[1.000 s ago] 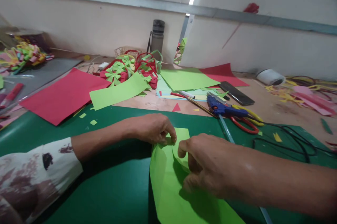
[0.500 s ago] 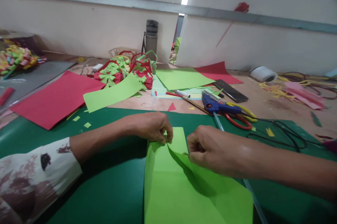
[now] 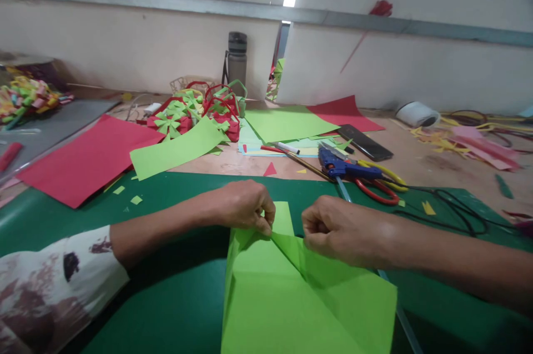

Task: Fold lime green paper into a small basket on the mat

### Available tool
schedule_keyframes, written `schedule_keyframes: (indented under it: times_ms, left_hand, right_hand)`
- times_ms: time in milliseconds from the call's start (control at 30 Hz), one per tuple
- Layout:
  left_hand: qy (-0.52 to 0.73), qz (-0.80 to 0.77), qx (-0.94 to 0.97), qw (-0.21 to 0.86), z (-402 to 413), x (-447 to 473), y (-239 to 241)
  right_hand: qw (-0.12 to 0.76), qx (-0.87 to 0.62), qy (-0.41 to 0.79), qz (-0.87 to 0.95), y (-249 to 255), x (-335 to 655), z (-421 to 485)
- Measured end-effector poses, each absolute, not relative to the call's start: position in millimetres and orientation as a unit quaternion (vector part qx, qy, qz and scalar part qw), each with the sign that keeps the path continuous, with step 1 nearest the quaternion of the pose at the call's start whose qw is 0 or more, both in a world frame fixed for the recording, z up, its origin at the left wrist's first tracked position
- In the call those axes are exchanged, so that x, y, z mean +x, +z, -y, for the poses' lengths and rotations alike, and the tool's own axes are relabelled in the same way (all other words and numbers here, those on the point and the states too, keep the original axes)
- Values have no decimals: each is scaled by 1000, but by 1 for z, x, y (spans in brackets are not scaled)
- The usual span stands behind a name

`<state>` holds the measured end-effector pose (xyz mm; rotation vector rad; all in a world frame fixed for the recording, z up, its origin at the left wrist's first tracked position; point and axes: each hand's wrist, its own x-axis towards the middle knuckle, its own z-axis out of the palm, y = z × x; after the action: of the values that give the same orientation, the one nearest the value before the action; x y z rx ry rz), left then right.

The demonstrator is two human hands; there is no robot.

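Green paper (image 3: 291,309), far edge in pinch of left hand (image 3: 245,207) and right hand (image 3: 335,232); roomy mat (image 3: 179,293) leftward

No lettering legible, apparently.

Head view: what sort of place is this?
Probably a paper-craft workspace, judging by the blue glue gun, the folded green paper and the cluster of handled, flower-trimmed red and green pieces.
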<state>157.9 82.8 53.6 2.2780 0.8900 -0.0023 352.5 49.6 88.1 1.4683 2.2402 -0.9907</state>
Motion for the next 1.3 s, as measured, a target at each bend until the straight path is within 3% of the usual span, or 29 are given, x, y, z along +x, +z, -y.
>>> schedule_keyframes:
  times_ms: [200, 400, 867, 1300]
  left_hand:
    - [1, -357, 871, 337, -82, 161, 50]
    - [-3, -384, 867, 317, -80, 164, 51]
    - [5, -395, 868, 299, -83, 166, 45]
    - [70, -194, 909, 361, -80, 121, 47]
  right_hand:
    - [187, 475, -326, -796, 96, 348, -54]
    - [254, 459, -235, -819, 109, 326, -64]
    - [266, 441, -226, -827, 81, 311, -87]
    - [271, 421, -230, -835, 77, 313, -92]
